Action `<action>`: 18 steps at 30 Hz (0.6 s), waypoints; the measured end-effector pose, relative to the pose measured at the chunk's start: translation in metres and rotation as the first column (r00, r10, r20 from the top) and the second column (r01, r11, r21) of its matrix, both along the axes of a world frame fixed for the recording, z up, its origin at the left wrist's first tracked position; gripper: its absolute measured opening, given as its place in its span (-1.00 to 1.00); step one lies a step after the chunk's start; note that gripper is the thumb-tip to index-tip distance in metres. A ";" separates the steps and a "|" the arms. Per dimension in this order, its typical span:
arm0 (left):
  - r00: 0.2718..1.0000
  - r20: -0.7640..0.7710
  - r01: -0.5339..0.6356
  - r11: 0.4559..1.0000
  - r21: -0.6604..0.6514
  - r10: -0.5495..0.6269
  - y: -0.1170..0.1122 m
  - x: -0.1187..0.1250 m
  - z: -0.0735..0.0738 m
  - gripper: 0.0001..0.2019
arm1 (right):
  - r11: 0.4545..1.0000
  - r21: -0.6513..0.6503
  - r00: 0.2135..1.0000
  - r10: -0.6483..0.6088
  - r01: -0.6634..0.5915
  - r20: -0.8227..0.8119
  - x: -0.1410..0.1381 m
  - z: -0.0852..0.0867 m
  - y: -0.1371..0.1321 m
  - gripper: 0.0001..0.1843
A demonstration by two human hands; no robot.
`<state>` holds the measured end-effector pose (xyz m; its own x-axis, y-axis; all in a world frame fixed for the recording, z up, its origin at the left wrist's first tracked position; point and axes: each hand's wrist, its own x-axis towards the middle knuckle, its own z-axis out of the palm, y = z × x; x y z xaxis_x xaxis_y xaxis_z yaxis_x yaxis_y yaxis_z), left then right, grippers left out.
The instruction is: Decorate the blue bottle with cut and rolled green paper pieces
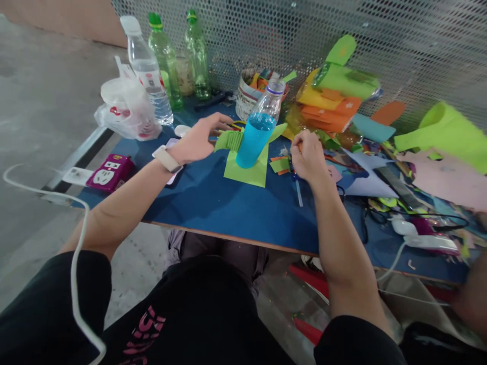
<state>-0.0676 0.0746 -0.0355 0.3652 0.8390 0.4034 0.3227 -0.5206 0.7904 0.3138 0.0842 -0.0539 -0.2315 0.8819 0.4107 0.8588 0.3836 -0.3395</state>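
A clear plastic bottle [255, 133], its lower part blue, stands tilted in view on a light-green paper sheet [245, 175]. Pleated green paper [229, 141] sticks out from its left side, and a green paper piece [278, 132] from its right. My left hand [200, 136] is beside the pleated paper, fingers stretched out; whether they touch it I cannot tell. Behind those fingertips a yellow-and-red item [239, 124] partly shows. Right of the bottle, my right hand [309, 156] is closed with curled fingers, hiding what they hold, if anything. Small green and orange paper pieces [280, 165] lie beside it.
Several bottles [196, 56] and a plastic bag [131, 114] stand at the back left, near a purple power socket [111, 172]. Behind is a tub of scraps [245, 96]. Coloured paper [335, 109] and cables crowd the right. A white cable [78, 268] crosses my left arm.
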 end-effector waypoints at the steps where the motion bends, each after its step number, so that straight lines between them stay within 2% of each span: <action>1: 0.997 0.017 0.074 0.996 -0.048 -0.074 -0.007 0.006 -0.002 -0.44 | 1.000 -0.009 1.000 0.006 -0.005 0.018 0.000 -0.001 0.000 -0.86; 5: 0.991 0.005 0.133 0.987 -0.091 -0.133 -0.021 0.013 -0.012 -0.30 | 0.999 -0.039 0.997 0.005 -0.003 0.072 0.004 -0.004 0.002 -0.95; 9: 0.964 0.089 0.266 0.939 -0.220 -0.252 -0.029 0.020 -0.035 -0.08 | 0.998 -0.059 0.995 0.024 -0.019 0.097 0.016 0.000 0.003 -0.76; 11: 0.981 0.092 0.187 0.958 -0.218 -0.171 -0.037 0.028 -0.046 -0.16 | 0.999 -0.049 0.994 0.020 -0.015 0.111 0.021 0.003 0.002 -0.69; 14: 1.000 0.026 0.000 0.982 -0.188 0.005 -0.048 0.041 -0.054 -0.46 | 0.999 -0.031 0.992 -0.018 0.022 0.129 0.026 0.006 0.001 -0.62; 16: 0.999 -0.011 -0.044 0.985 -0.164 0.043 -0.054 0.046 -0.053 -0.57 | 0.999 -0.018 0.990 -0.044 0.047 0.133 0.027 0.006 0.001 -0.58; 18: 0.998 -0.056 -0.042 0.991 -0.129 0.035 -0.058 0.047 -0.049 -0.60 | 0.998 -0.002 0.990 -0.055 0.055 0.130 0.026 0.004 0.002 -0.54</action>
<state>-0.0209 0.0167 -0.0850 0.3500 0.8969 0.2704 0.3839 -0.4007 0.8319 0.3395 0.0864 -0.0499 -0.2340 0.8968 0.3756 0.9156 0.3332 -0.2252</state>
